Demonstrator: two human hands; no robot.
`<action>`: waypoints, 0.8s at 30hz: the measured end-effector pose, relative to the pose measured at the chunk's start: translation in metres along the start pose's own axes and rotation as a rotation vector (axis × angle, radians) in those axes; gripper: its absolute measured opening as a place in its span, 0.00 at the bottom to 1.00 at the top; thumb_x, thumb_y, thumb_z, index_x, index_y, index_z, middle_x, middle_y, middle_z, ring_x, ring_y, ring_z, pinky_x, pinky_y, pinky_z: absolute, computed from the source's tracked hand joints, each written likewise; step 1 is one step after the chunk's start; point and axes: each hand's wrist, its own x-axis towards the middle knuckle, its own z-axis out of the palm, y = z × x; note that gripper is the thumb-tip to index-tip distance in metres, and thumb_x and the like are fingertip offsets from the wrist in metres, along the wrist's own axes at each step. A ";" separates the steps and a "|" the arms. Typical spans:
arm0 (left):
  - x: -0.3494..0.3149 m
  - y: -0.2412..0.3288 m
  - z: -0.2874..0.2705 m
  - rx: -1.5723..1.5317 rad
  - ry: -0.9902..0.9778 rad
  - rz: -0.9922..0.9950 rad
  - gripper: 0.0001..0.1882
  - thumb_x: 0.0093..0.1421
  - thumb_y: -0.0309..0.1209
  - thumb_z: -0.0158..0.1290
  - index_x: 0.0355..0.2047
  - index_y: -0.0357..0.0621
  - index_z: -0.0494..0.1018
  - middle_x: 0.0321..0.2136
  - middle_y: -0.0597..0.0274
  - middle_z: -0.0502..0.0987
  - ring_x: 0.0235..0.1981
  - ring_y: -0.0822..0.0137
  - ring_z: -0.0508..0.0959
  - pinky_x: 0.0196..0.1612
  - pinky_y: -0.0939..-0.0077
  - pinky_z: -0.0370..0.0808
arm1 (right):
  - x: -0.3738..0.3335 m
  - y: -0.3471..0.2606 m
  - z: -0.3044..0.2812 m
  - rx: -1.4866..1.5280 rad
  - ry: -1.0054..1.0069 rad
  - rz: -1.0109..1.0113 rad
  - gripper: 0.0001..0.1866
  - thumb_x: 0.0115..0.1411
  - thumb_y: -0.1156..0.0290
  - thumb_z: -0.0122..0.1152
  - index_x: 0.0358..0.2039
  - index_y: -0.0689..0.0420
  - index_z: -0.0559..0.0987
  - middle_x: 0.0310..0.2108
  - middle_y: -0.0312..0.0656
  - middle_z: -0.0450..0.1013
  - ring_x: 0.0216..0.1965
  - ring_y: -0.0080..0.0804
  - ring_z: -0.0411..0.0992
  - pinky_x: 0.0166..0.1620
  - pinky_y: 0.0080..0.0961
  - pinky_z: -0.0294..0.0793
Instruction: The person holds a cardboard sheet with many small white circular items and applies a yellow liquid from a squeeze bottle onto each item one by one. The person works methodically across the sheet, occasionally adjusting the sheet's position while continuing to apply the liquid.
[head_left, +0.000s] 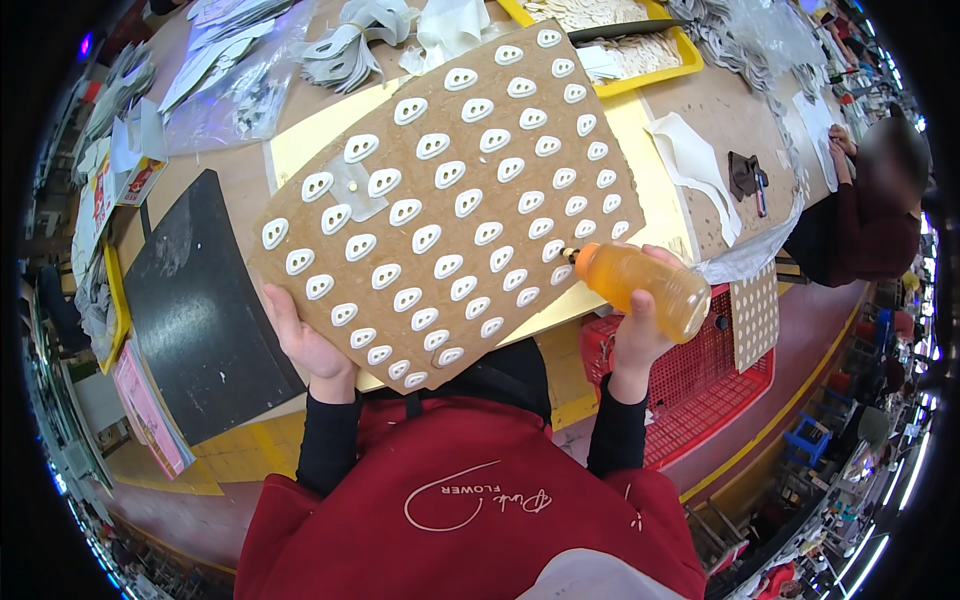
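My left hand (310,345) grips the near-left edge of a brown board (457,236), its fingers partly hidden by the board. Rows of small white snout-shaped pieces (449,174), each with two holes, lie spread over the board. In my right hand (641,335) is a squeeze bottle (645,285) of amber liquid, tilted with its dark tip pointing left. That tip is at a white piece near the board's right edge; whether it touches cannot be made out. A small translucent scrap (352,190) lies among the pieces at the left.
Yellow trays (690,55) of pale pieces stand at the back. To the left lies a black mat (205,310). White cut material (695,165) and a pen (761,193) are on the right. A red basket (715,405) stands below the table edge; another person (850,215) sits far right.
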 end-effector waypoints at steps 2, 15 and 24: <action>0.000 0.001 0.000 0.010 -0.001 -0.008 0.25 0.70 0.46 0.32 0.58 0.40 0.57 0.52 0.51 0.68 0.51 0.59 0.73 0.52 0.63 0.73 | -0.003 0.002 -0.001 0.016 -0.021 0.018 0.31 0.51 0.59 0.71 0.47 0.66 0.69 0.40 0.49 0.74 0.42 0.36 0.75 0.45 0.29 0.76; 0.001 0.000 -0.001 0.051 0.047 0.009 0.25 0.70 0.45 0.32 0.58 0.39 0.57 0.52 0.52 0.68 0.51 0.60 0.73 0.53 0.64 0.73 | 0.005 0.000 0.010 0.037 0.025 0.081 0.34 0.56 0.48 0.63 0.49 0.65 0.67 0.40 0.53 0.75 0.36 0.33 0.77 0.27 0.16 0.74; 0.001 0.000 -0.002 0.015 -0.001 0.016 0.25 0.70 0.45 0.33 0.58 0.39 0.58 0.51 0.52 0.69 0.51 0.61 0.73 0.52 0.64 0.73 | 0.000 0.005 0.021 -0.111 0.065 0.043 0.39 0.54 0.39 0.59 0.48 0.65 0.67 0.38 0.51 0.74 0.32 0.34 0.77 0.21 0.15 0.70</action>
